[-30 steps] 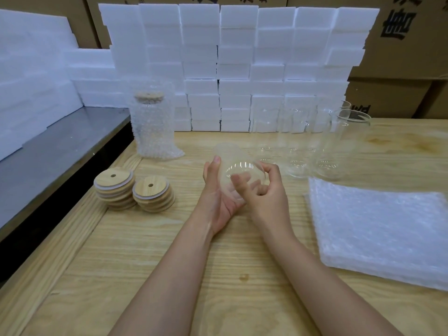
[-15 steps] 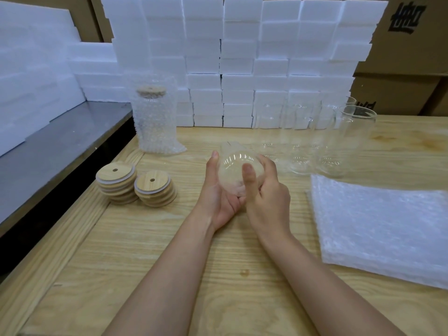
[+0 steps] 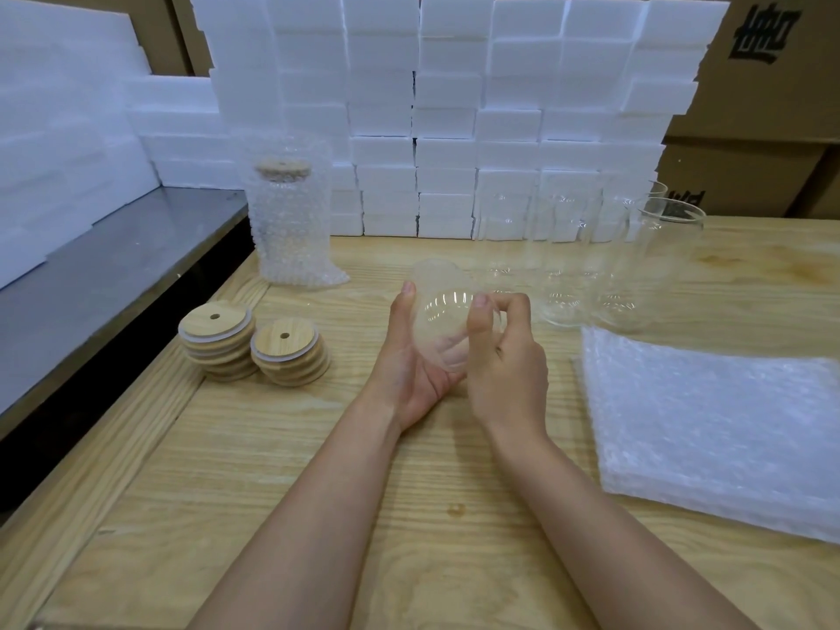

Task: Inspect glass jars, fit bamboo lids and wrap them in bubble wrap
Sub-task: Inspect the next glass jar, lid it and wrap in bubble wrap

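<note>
Both hands are together at table centre, clamped on 1 glass jar [image 3: 438,313]. The jar is off the table, tipped on its side with 1 round end facing the camera; cannot tell if that end is the mouth or the base. The left hand [image 3: 409,361] cradles it from below and from the left, palm up, thumb straight up along the jar's left side, fingers curled under it and showing through the glass. The right hand [image 3: 507,361] grips the right side, thumb pressed on the near face, fingers curled round the far side.

The wooden table [image 3: 318,470] carries everything else. There are 2 stacks of round bamboo lids, each lid with a small hole: the left stack [image 3: 217,341] and the right stack [image 3: 290,354] touch each other, near the left edge, left of the hands. Behind them 1 wrapped jar [image 3: 291,229] stands upright in bubble wrap, a bamboo lid [image 3: 282,168] showing through at the top. Behind and to the right of the hands stands a group of empty jars [image 3: 568,261], upright and close together; the exact count is unclear through the glass. A flat pile of bubble wrap sheets [image 3: 718,425] lies at the right, just in front of those jars, apart from the right hand.

At the back is a wall of stacked white foam blocks [image 3: 454,106], with cardboard boxes [image 3: 763,106] behind it at right. A grey metal shelf [image 3: 91,293] runs along the left side of the table, with more white foam on it.
</note>
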Motion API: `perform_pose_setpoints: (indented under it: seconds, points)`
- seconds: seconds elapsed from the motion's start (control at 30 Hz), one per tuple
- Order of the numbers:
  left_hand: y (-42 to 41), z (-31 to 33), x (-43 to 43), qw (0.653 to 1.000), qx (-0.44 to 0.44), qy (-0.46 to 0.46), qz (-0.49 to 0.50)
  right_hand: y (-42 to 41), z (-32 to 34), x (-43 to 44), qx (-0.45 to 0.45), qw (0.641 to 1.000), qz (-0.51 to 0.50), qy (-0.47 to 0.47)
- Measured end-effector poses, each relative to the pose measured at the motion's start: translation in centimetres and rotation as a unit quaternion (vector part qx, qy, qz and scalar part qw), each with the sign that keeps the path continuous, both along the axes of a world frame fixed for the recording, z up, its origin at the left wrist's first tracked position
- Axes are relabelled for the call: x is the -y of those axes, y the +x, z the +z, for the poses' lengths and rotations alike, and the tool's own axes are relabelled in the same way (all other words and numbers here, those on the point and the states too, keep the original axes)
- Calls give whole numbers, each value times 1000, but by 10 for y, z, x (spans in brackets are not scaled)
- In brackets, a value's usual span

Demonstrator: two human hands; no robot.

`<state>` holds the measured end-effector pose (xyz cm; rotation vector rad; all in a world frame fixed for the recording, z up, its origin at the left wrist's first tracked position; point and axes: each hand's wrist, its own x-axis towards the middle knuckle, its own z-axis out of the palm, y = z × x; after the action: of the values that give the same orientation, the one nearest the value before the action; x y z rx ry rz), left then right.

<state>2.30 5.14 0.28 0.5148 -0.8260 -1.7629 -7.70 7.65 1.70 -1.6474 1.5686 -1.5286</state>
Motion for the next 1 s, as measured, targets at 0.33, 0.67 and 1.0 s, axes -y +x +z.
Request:
perform_pose_setpoints:
  seconds: [0.33, 0.67, 1.0]
  points:
    - [3, -3, 6, 996, -55, 63, 31, 2, 2, -4, -29, 996, 71, 39]
    - [9, -10, 12, 996, -80, 19, 20, -2, -4, 1, 26, 990, 133, -24]
    - [5, 4, 6, 995, -88, 39, -33, 0, 1, 0, 72, 992, 85, -52]
